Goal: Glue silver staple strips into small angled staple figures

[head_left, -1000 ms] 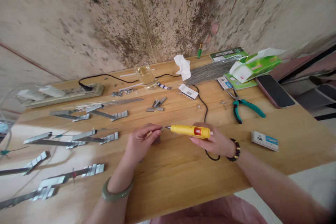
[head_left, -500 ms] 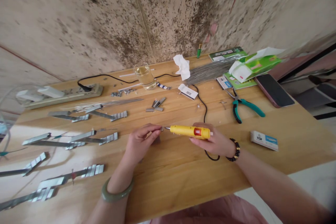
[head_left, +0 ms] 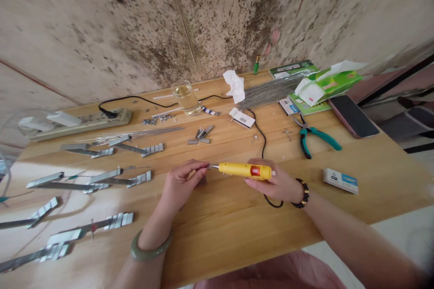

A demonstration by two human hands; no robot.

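Observation:
My right hand (head_left: 271, 181) is closed around a yellow glue gun (head_left: 235, 169), pen-shaped, with a red window in its side. Its metal nozzle points left and reaches my left fingertips. Thumb and forefinger of my left hand (head_left: 185, 180) are pinched together on a small greyish piece, too small to name. Just behind my left fingers a dark grey piece (head_left: 203, 180) lies on the table, partly hidden. Beyond both hands is a small pile of grey metal staple strips (head_left: 203, 133).
Metal strip assemblies (head_left: 71, 235) spread over the left side. A glass of liquid (head_left: 186, 99), a power strip (head_left: 84, 125) and a bundle of thin wires (head_left: 271, 90) stand or lie along the wall. On the right are teal pliers (head_left: 318, 137), a phone (head_left: 354, 116) and a small box (head_left: 341, 180).
Both hands and the glue gun hold almost the same pose. The whole view has shifted very slightly.

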